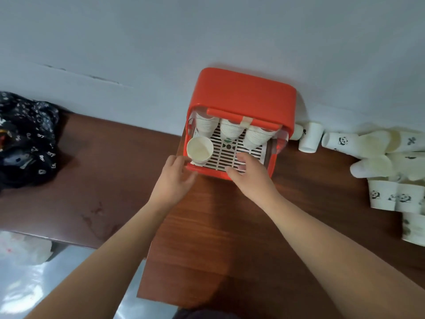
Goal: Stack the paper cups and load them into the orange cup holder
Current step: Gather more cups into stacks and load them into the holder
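Observation:
The orange cup holder stands against the wall on the brown table. Inside it, three stacks of white paper cups lean at the back above a white slotted tray. One more white cup stack stands at the tray's front left, mouth up. My left hand touches the holder's front left corner with relaxed fingers, just below that cup. My right hand rests with spread fingers on the tray's front right edge. Neither hand holds a cup.
Several loose panda-print paper cups lie and stand in a heap at the right of the table. A dark patterned cloth sits at the left. A white plastic bag lies below the table's left edge.

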The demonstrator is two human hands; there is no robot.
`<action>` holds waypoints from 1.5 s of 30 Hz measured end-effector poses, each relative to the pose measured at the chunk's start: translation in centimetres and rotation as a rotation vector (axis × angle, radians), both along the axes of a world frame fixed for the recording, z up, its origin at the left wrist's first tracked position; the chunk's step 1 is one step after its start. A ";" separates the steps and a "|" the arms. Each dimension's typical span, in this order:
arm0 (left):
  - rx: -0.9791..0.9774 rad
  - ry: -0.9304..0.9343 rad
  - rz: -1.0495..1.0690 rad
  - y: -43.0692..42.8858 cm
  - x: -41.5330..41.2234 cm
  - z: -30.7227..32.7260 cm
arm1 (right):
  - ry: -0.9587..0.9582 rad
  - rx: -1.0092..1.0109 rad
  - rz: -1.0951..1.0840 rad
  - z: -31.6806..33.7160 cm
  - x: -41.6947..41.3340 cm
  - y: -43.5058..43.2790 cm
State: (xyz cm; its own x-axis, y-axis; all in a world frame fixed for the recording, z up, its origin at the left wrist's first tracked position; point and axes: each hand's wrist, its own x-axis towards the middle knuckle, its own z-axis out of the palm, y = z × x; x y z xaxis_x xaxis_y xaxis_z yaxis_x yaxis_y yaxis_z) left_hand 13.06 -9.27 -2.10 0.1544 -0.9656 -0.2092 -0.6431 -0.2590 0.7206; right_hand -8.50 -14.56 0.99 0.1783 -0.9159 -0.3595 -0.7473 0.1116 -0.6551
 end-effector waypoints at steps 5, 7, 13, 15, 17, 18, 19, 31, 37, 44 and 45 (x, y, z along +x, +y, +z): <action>-0.028 0.025 -0.244 1.0 -7.2 -0.2 | 0.231 -0.022 -0.059 -0.1 -12.9 0.5; -0.040 0.047 -0.367 0.2 -11.4 0.0 | 0.320 -0.040 -0.095 -0.2 -18.1 -0.3; -0.018 0.055 -0.462 -4.2 -23.7 0.3 | 0.449 -0.170 -0.110 -0.3 -29.2 -5.2; -0.038 0.008 -0.437 -7.0 -27.0 0.0 | 0.493 -0.224 -0.075 -0.8 -31.6 -7.2; -0.047 -0.070 -0.363 -10.4 -30.0 -0.2 | 0.547 -0.266 -0.014 -1.4 -33.3 -8.9; -0.042 -0.108 -0.311 -12.1 -31.2 -0.2 | 0.563 -0.287 0.022 -1.7 -33.8 -9.5; -0.043 -0.143 -0.262 -13.8 -32.1 -0.3 | 0.570 -0.309 0.062 -2.1 -34.1 -10.1; 0.074 -0.922 -0.404 -19.1 -32.9 -4.5 | 0.442 -0.550 0.053 -5.2 -33.2 -10.0; 0.055 -0.884 -0.437 -15.9 -32.5 -5.0 | 0.656 -0.572 -0.077 -5.2 -35.3 -9.7; 0.034 -0.437 -0.237 -13.3 -32.4 -3.2 | 0.655 -0.463 0.021 -4.3 -35.4 -10.4; 0.033 -0.363 -0.210 -13.1 -32.4 -2.9 | 0.646 -0.460 0.018 -4.1 -35.4 -10.3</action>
